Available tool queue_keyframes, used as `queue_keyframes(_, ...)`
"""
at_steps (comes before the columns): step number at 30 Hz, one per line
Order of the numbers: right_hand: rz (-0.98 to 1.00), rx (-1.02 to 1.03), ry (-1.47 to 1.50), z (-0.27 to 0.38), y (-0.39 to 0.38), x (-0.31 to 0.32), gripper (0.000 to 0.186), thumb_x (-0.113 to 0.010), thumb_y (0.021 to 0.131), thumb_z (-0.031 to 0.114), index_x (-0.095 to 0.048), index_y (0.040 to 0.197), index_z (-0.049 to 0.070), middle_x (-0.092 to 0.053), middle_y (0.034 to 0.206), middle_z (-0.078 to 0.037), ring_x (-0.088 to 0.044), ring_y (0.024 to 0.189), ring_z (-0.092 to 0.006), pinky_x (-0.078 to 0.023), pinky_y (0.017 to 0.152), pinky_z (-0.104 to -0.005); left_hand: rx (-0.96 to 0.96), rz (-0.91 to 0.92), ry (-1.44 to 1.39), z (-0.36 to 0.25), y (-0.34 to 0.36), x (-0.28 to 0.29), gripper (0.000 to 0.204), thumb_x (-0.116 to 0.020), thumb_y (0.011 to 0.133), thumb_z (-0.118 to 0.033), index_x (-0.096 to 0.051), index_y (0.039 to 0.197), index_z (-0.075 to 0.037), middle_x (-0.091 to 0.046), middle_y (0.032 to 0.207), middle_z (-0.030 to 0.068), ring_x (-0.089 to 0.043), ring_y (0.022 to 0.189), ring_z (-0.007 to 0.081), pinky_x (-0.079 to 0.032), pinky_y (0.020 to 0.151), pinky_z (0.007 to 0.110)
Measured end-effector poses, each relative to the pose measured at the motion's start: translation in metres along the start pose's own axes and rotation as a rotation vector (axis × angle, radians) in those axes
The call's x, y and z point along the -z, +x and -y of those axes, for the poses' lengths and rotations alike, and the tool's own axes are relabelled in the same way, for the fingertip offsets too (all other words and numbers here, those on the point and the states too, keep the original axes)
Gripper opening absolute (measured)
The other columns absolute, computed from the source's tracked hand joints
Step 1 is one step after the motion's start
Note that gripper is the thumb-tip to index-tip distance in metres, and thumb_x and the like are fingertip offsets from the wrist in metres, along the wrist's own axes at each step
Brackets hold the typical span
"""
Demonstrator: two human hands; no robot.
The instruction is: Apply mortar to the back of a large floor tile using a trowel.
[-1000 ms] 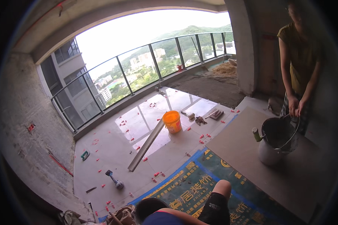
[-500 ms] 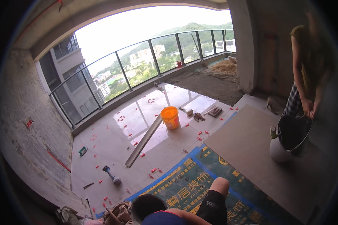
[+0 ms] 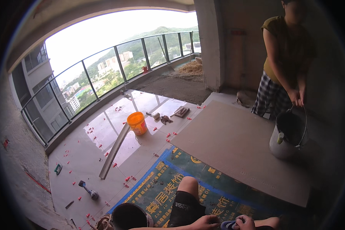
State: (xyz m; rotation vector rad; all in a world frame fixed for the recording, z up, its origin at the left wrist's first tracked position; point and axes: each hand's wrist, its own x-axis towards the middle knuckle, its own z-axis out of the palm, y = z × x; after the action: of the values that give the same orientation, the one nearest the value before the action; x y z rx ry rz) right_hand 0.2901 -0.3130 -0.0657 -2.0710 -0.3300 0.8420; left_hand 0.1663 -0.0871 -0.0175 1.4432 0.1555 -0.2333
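Observation:
At the bottom edge my right hand [image 3: 244,223] has its fingers closed on a blue-and-grey object [image 3: 229,226], perhaps a slipper. My left hand [image 3: 207,222] is just left of it, fingers curled; whatever is in them is hidden. My bent knee in black shorts [image 3: 186,203] rests over printed green protective sheeting [image 3: 161,184]. A dark bucket [image 3: 128,214] stands left of my legs. At right, another person [image 3: 280,53] in an olive top and checked trousers holds a grey bucket [image 3: 283,145] by its handle, over a large board [image 3: 226,134].
Glossy floor tiles [image 3: 76,157] with red clips carry an orange bucket [image 3: 137,124], a long straightedge [image 3: 114,151], a blue-handled tool [image 3: 89,191], a green-handled tool [image 3: 58,169] and small tools. Sand [image 3: 189,69] lies by the glass railing [image 3: 122,63], left of a concrete column [image 3: 212,46].
The view has swung right. My hands have come into sight at the bottom edge. The other person and the grey bucket they hold have shifted position slightly.

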Motion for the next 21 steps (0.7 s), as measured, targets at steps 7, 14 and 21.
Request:
queue_keyframes(7, 0.272, -0.063, -0.253, 0.077, 0.013, -0.023, 0.037, -0.059, 0.083, 0.033, -0.063, 0.103, 0.003, -0.066, 0.089, -0.013, -0.065, 0.085, -0.0212, -0.049, 0.078, -0.0335, -0.219, -0.225, 0.066, -0.035, -0.038, -0.015, 0.010, -0.064, 0.084, -0.008, -0.058, 0.087, -0.001, -0.056, 0.073, 0.0022, -0.053, 0.067, 0.0082, -0.043, 0.056, 0.024)
queue_keyframes(14, 0.512, 0.262, -0.419, 0.069, 0.055, -0.034, 0.039, -0.055, 0.086, 0.037, -0.061, 0.106, 0.004, -0.065, 0.098, -0.016, -0.062, 0.092, -0.0286, -0.047, 0.081, -0.0352, -1.045, -0.435, 0.585, -0.117, -0.098, -0.025, 0.033, -0.059, 0.087, -0.018, -0.050, 0.111, 0.002, -0.055, 0.105, 0.0232, -0.060, 0.080, 0.0305, -0.049, 0.066, 0.033)
queue_keyframes(21, 0.357, 0.090, -0.367, 0.009, 0.095, -0.032, 0.042, -0.057, 0.082, 0.040, -0.062, 0.107, 0.006, -0.066, 0.098, -0.015, -0.062, 0.094, -0.0292, -0.047, 0.081, -0.0365, -1.637, -0.263, 0.559, -0.146, -0.084, -0.042, 0.053, -0.047, 0.090, -0.046, -0.034, 0.133, -0.016, -0.046, 0.118, 0.0292, -0.063, 0.077, 0.0359, -0.055, 0.060, 0.042)
